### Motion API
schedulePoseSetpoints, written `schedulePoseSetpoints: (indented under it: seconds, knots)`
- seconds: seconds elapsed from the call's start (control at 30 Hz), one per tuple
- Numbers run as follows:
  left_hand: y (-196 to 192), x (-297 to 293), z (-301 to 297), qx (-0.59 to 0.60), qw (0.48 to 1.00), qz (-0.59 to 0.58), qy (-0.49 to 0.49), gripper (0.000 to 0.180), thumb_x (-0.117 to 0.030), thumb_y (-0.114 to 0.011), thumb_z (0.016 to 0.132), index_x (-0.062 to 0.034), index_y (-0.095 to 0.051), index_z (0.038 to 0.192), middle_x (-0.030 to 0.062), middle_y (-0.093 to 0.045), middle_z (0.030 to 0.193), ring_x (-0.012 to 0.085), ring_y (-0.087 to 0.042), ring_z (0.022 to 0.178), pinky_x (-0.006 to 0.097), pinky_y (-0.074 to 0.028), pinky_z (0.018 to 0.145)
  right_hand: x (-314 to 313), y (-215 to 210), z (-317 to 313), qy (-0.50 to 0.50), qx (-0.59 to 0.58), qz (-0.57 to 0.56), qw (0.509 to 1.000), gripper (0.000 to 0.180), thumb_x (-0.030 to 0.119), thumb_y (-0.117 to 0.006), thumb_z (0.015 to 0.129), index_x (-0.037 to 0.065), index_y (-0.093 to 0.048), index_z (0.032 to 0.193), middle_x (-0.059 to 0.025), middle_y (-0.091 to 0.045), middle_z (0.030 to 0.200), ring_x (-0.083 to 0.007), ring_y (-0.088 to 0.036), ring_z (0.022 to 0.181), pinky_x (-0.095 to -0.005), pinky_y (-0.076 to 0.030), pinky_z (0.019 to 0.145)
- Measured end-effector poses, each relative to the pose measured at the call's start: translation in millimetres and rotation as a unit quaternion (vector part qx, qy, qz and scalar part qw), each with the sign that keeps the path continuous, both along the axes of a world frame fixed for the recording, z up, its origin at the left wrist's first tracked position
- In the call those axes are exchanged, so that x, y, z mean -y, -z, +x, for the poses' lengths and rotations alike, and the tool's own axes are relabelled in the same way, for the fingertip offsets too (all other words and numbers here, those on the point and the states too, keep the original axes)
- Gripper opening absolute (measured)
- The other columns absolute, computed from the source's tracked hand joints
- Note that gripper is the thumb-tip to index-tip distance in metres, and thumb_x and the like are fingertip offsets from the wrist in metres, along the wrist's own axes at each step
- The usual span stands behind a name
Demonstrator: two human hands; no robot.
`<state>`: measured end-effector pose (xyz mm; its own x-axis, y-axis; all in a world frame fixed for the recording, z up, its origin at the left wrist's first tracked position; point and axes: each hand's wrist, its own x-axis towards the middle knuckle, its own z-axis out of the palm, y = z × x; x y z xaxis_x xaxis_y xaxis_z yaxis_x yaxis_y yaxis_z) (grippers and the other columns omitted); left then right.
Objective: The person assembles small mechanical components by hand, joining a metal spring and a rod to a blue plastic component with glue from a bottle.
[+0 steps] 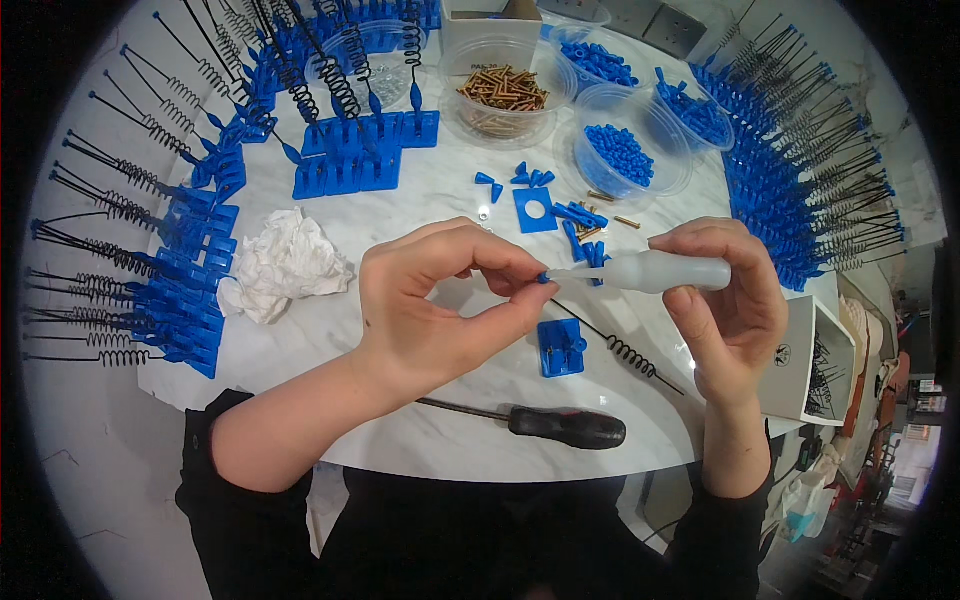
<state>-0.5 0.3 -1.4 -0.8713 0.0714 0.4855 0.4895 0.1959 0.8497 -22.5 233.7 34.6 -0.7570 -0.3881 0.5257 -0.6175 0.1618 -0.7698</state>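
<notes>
Between thumb and forefinger, my left hand [430, 305] pinches a small blue bead-like cap [544, 278]. My right hand [735, 300] is closed round a translucent white squeeze bottle [665, 272], held sideways. Its thin nozzle points left, with the tip at the cap. Below the hands, a blue base block [562, 348] lies on the table beside a black wire with a coiled spring [630, 350]; the wire's far end passes behind my left fingers. A screwdriver [565, 427] with a black handle rests nearest me.
Blue stands with black spring wires [190, 300] crowd the left side, and more [780, 180] line the right. Behind are tubs of brass screws [505, 92] and blue beads [618, 158]. A crumpled tissue [288, 262] lies left; a white box of black wires [815, 370] stands right.
</notes>
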Motion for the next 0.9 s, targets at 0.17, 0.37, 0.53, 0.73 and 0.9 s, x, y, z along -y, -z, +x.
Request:
schedulePoseSetpoints:
  seconds: [0.17, 0.37, 0.53, 0.73, 0.9]
  knots:
    - [1.4, 0.1, -0.4, -0.008, 1.000, 0.004, 0.001, 0.016, 0.002, -0.077, 0.068, -0.0050, -0.069, 0.080, 0.0050, -0.068, 0.076, 0.0098, -0.061, 0.068, 0.024, -0.041, 0.061, -0.1, 0.3, -0.7, -0.004, -0.015, -0.002, 1.000, 0.031, 0.007, -0.067, 0.082, -0.004, -0.056, 0.108, -0.0160, -0.060, 0.103, -0.0218, -0.056, 0.099, -0.0312, -0.044, 0.087]
    - [2.3, 0.5, -0.5, -0.006, 1.000, 0.003, 0.002, 0.017, 0.002, -0.077, 0.068, -0.0046, -0.068, 0.080, 0.0052, -0.069, 0.077, 0.0100, -0.061, 0.069, 0.024, -0.041, 0.061, 0.0, -0.2, -0.2, 0.004, -0.016, 0.008, 1.000, 0.030, 0.007, -0.067, 0.082, -0.004, -0.056, 0.108, -0.0160, -0.060, 0.103, -0.0219, -0.056, 0.099, -0.0313, -0.044, 0.087]
    - [1.3, 0.9, -0.5, -0.010, 1.000, 0.002, 0.003, 0.018, 0.002, -0.077, 0.068, -0.0046, -0.068, 0.081, 0.0054, -0.069, 0.077, 0.0100, -0.062, 0.069, 0.024, -0.042, 0.061, -1.3, 1.9, -0.2, -0.004, 0.006, -0.030, 1.000, 0.033, 0.002, -0.067, 0.081, -0.005, -0.055, 0.111, -0.0163, -0.061, 0.107, -0.0225, -0.058, 0.100, -0.0317, -0.044, 0.089]
    - [2.0, 1.4, -0.3, -0.017, 1.000, -0.001, 0.003, 0.018, 0.002, -0.077, 0.068, -0.0046, -0.067, 0.081, 0.0060, -0.070, 0.079, 0.0104, -0.062, 0.070, 0.024, -0.042, 0.062, -0.4, 1.9, 1.6, 0.000, 0.154, -0.169, 0.974, 0.034, 0.003, -0.066, 0.085, -0.005, -0.052, 0.115, -0.0161, -0.061, 0.111, -0.0235, -0.061, 0.104, -0.0330, -0.047, 0.092]
    - [0.1, -0.7, 1.2, -0.015, 1.000, 0.010, 0.006, 0.018, 0.003, -0.077, 0.068, -0.0040, -0.067, 0.081, 0.0063, -0.070, 0.079, 0.0107, -0.062, 0.071, 0.024, -0.042, 0.062, -4.9, -5.1, 0.2, -0.020, 0.261, -0.262, 0.929, 0.044, 0.011, -0.063, 0.090, -0.004, -0.045, 0.127, -0.0165, -0.058, 0.114, -0.0238, -0.060, 0.107, -0.0362, -0.049, 0.095]
